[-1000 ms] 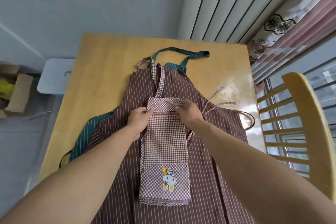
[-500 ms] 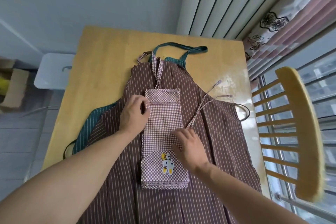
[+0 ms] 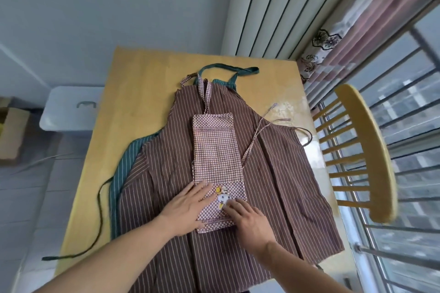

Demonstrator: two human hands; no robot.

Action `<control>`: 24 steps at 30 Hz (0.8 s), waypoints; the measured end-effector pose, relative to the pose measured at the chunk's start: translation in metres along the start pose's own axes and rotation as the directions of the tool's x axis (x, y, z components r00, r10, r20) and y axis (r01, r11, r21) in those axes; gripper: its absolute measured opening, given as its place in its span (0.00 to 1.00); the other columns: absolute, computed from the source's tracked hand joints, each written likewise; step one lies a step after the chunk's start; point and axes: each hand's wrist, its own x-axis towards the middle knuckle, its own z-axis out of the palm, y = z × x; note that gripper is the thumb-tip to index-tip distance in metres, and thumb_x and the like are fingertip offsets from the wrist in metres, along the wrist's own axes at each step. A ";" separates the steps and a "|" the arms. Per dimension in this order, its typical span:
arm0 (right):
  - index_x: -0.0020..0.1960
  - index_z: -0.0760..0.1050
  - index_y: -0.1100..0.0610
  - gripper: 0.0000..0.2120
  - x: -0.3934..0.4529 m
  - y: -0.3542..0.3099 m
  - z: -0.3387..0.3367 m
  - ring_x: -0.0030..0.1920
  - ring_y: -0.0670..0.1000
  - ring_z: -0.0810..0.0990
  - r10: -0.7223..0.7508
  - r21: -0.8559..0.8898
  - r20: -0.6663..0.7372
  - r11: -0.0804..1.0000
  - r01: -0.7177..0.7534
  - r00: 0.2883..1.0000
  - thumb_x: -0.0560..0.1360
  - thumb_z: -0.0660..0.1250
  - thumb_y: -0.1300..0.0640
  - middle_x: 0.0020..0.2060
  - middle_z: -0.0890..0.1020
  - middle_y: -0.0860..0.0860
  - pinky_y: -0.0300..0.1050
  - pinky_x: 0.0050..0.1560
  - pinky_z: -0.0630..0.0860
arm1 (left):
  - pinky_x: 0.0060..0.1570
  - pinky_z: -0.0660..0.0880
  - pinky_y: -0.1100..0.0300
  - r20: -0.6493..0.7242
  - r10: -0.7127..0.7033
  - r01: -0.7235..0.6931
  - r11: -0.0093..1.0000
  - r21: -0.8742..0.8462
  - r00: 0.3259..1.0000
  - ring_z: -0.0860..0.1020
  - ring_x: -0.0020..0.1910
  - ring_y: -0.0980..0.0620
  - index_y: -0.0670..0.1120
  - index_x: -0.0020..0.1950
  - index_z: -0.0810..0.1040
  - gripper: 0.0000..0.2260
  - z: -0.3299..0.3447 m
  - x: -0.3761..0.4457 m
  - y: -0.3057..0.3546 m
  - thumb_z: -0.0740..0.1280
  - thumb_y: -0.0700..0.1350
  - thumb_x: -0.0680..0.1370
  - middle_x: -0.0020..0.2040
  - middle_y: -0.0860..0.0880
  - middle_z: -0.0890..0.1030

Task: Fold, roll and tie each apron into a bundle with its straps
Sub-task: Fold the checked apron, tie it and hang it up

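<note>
Left hand [image 3: 188, 207]: lies flat, palm down, fingers straight and slightly spread; its fingertips press the near left part of the checked apron, the heel of the hand on the striped cloth beside it.
Right hand [image 3: 250, 219]: palm down, fingers stretched forward and close together; it presses the near right corner of the checked apron, fingertips touching the small cartoon patch [image 3: 222, 198]. It pinches nothing.
Checked apron [image 3: 216, 154]: folded into a long narrow strip, lying lengthwise down the middle of the brown striped apron; far end square, near end under both hands.
Neck strap [image 3: 205, 93]: runs from the far end of the strip up past the bib of the striped apron.
Waist ties [image 3: 259, 131]: two thin checked ties trail from the strip's right edge toward the table's right side.
Brown striped apron [image 3: 281, 185]: spread flat beneath the strip; its near hem hangs over the table's near edge.
Green striped apron [image 3: 123, 164]: lowest layer, showing at the left and at the far end, where its neck loop lies; a dark cord curls off to the left.
Table [image 3: 140, 93]: yellow wood; bare surface at the far end and along the left side.
Chair [image 3: 366, 150]: wooden, close by the table's right edge, in front of the window bars.
Grey box [image 3: 69, 109]: beside the table's left edge, lower down.
</note>
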 end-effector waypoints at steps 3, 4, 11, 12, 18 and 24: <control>0.77 0.68 0.46 0.29 0.004 -0.008 -0.010 0.78 0.44 0.62 0.079 0.107 -0.081 0.992 -0.070 0.994 0.80 0.59 0.68 0.77 0.68 0.41 0.45 0.77 0.64 | 0.79 0.34 0.52 0.000 0.031 -0.031 0.998 -0.057 1.000 0.34 0.80 0.54 0.57 0.83 0.49 0.43 0.000 -0.002 0.004 0.72 0.59 0.76 0.81 0.56 0.38; 0.74 0.72 0.46 0.26 0.007 -0.007 -0.013 0.75 0.44 0.68 0.095 0.136 -0.074 0.987 -0.085 0.993 0.80 0.59 0.67 0.73 0.73 0.42 0.44 0.74 0.69 | 0.79 0.34 0.52 0.018 0.035 -0.034 0.996 -0.079 0.999 0.35 0.80 0.56 0.57 0.83 0.49 0.45 0.001 -0.002 0.003 0.72 0.61 0.74 0.80 0.57 0.37; 0.49 0.79 0.54 0.08 -0.005 -0.002 -0.085 0.26 0.41 0.70 0.092 0.595 0.108 0.792 -0.139 0.990 0.81 0.61 0.57 0.33 0.77 0.45 0.42 0.29 0.69 | 0.79 0.59 0.50 -0.176 -0.080 0.037 0.971 -0.236 0.981 0.68 0.74 0.53 0.52 0.77 0.69 0.29 -0.013 -0.028 0.012 0.71 0.39 0.78 0.74 0.52 0.73; 0.46 0.79 0.52 0.07 -0.006 0.001 -0.091 0.27 0.42 0.70 0.076 0.612 0.151 0.776 -0.154 0.986 0.80 0.64 0.53 0.32 0.76 0.44 0.43 0.32 0.69 | 0.76 0.65 0.51 -0.133 -0.133 0.086 0.947 -0.311 0.982 0.72 0.70 0.53 0.52 0.75 0.72 0.24 -0.015 -0.032 0.015 0.69 0.39 0.79 0.70 0.51 0.76; 0.64 0.76 0.50 0.26 -0.010 0.001 -0.113 0.57 0.46 0.79 -0.030 0.483 0.502 0.839 -0.251 0.864 0.70 0.79 0.47 0.51 0.81 0.41 0.46 0.64 0.75 | 0.49 0.79 0.61 0.147 -0.150 0.208 0.610 -0.764 0.978 0.79 0.43 0.60 0.57 0.58 0.76 0.12 -0.024 -0.042 0.020 0.62 0.62 0.81 0.49 0.58 0.80; 0.56 0.78 0.53 0.07 0.004 0.003 -0.087 0.53 0.46 0.83 0.064 0.582 0.211 0.793 -0.178 0.975 0.78 0.68 0.59 0.52 0.84 0.46 0.40 0.57 0.80 | 0.36 0.72 0.55 0.101 -0.374 0.237 0.338 -0.911 0.922 0.75 0.33 0.49 0.41 0.43 0.76 0.27 -0.003 -0.027 0.008 0.59 0.67 0.76 0.38 0.47 0.78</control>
